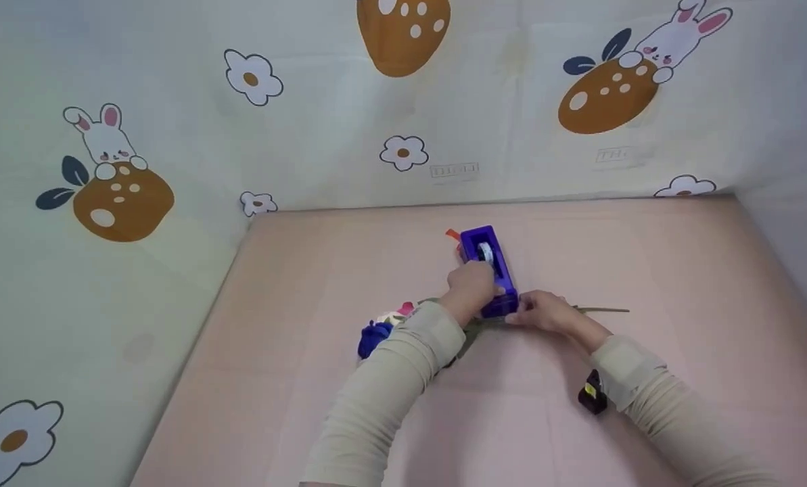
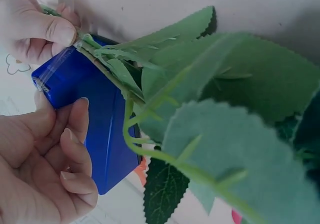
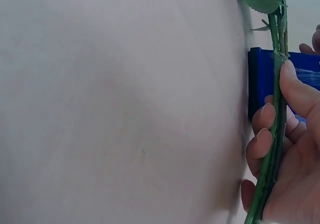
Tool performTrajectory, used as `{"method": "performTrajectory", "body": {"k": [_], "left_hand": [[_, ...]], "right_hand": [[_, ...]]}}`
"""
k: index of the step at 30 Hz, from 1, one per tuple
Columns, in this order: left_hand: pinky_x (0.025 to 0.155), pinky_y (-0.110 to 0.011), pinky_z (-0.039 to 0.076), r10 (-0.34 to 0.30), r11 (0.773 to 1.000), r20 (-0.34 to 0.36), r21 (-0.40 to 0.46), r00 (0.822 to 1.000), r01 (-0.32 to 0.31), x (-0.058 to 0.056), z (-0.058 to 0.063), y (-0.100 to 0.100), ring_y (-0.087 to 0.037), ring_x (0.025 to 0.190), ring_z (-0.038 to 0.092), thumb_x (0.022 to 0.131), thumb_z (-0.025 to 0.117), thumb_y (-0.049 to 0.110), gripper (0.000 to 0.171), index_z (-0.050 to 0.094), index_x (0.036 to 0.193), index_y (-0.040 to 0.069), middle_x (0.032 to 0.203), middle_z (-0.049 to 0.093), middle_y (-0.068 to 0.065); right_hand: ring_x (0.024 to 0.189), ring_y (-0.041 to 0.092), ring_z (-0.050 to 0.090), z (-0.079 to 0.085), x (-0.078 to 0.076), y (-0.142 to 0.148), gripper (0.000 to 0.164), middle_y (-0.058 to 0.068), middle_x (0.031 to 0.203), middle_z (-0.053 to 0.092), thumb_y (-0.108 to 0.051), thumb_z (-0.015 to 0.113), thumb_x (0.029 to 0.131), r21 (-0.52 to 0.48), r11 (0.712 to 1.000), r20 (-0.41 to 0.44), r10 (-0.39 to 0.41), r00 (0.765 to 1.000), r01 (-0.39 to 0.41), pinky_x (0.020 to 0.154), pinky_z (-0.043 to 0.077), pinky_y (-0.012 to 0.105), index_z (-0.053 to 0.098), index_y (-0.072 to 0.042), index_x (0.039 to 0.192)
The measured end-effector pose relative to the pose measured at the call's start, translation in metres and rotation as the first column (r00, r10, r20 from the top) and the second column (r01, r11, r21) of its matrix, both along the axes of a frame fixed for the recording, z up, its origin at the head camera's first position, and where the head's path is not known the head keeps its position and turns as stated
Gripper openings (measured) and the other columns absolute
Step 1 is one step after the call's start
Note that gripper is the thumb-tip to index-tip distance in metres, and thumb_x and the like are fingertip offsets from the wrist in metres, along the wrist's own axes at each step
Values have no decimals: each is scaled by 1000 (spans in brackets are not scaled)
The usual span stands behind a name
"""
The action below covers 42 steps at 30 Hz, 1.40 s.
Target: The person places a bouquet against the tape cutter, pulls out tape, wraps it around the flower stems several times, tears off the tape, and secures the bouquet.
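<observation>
A blue tape dispenser [image 1: 501,270] with a roll of clear tape [image 1: 486,253] stands on the table. My left hand [image 1: 472,285] grips it near its cutter end; in the left wrist view the thumb and curled fingers [image 2: 75,139] lie against that end. My right hand [image 1: 545,311] holds a bundle of green artificial flower stems [image 3: 272,134], thumb pressed along them beside the dispenser. A strip of clear tape [image 2: 52,68] stretches from the cutter end to the stems. Large green leaves [image 2: 235,134] spread from the bundle. Its blue flower [image 1: 375,338] lies left of my left forearm, which hides part of the bouquet.
A small black object with a yellow label [image 1: 592,392] lies beside my right sleeve. An orange strip [image 1: 452,234] shows at the dispenser's far left side. The pink-covered table [image 1: 295,270] meets a printed cloth wall at the back and left.
</observation>
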<state>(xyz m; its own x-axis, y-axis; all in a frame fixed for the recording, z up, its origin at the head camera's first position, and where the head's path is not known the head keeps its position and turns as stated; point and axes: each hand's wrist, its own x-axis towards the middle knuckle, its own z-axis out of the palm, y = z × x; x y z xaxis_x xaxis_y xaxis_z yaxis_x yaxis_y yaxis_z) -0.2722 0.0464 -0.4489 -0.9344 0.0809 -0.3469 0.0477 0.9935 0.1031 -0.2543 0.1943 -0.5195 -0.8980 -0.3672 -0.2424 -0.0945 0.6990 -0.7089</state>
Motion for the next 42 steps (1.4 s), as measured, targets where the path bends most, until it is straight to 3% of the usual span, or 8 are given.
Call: {"method": "performTrajectory", "body": {"k": [6, 14, 21, 29, 35, 42], "left_hand": [[79, -34, 49, -37, 999, -19, -18, 999, 36, 1, 0, 3, -15, 97, 61, 85, 57, 45, 42, 63, 112, 13, 109, 65, -2], [77, -33, 49, -18, 999, -27, -35, 999, 17, 0, 2, 1, -15, 96, 61, 84, 58, 48, 47, 62, 114, 12, 111, 64, -3], [81, -33, 48, -7, 1000, -2, 10, 1000, 7, 0, 1, -3, -15, 98, 60, 85, 58, 46, 46, 61, 115, 12, 111, 64, -3], [81, -32, 48, -19, 1000, -7, 24, 1000, 19, 1, 2, -7, -15, 95, 61, 84, 58, 46, 45, 63, 111, 11, 109, 65, -3], [80, -32, 48, -26, 999, -5, 30, 1000, 26, 0, 7, -11, -13, 91, 60, 84, 58, 48, 47, 63, 112, 11, 108, 65, -3], [76, -31, 46, -25, 991, -12, 131, 1000, 26, -5, 20, -24, -13, 84, 58, 79, 64, 49, 50, 63, 109, 9, 102, 65, -2]], "right_hand": [[61, 12, 41, -3, 4, 1, 28, -6, 60, 46, -29, 66, 83, 19, 1000, -13, -3, 1000, 4, 65, 28, 29, 53, -10, 66], [63, 13, 43, -5, 3, 0, 27, -5, 62, 49, -29, 66, 83, 47, 998, -54, 34, 998, -32, 67, 29, 31, 56, -9, 66], [62, 11, 44, -6, 11, 1, 26, -5, 64, 55, -28, 67, 82, 44, 999, -150, 34, 988, -27, 71, 25, 33, 58, -9, 68], [63, 10, 47, 4, 27, 1, 22, -4, 67, 60, -25, 70, 79, 8, 1000, -237, 23, 971, -22, 75, 25, 38, 58, -10, 68], [60, 9, 46, 14, 32, 1, 24, -5, 62, 57, -25, 71, 78, 16, 1000, -273, 3, 962, 1, 75, 26, 39, 57, -10, 66], [61, 8, 45, 15, 36, 5, 20, -5, 64, 57, -22, 70, 79, 7, 1000, -264, 9, 964, -7, 74, 28, 34, 58, -10, 67]]}}
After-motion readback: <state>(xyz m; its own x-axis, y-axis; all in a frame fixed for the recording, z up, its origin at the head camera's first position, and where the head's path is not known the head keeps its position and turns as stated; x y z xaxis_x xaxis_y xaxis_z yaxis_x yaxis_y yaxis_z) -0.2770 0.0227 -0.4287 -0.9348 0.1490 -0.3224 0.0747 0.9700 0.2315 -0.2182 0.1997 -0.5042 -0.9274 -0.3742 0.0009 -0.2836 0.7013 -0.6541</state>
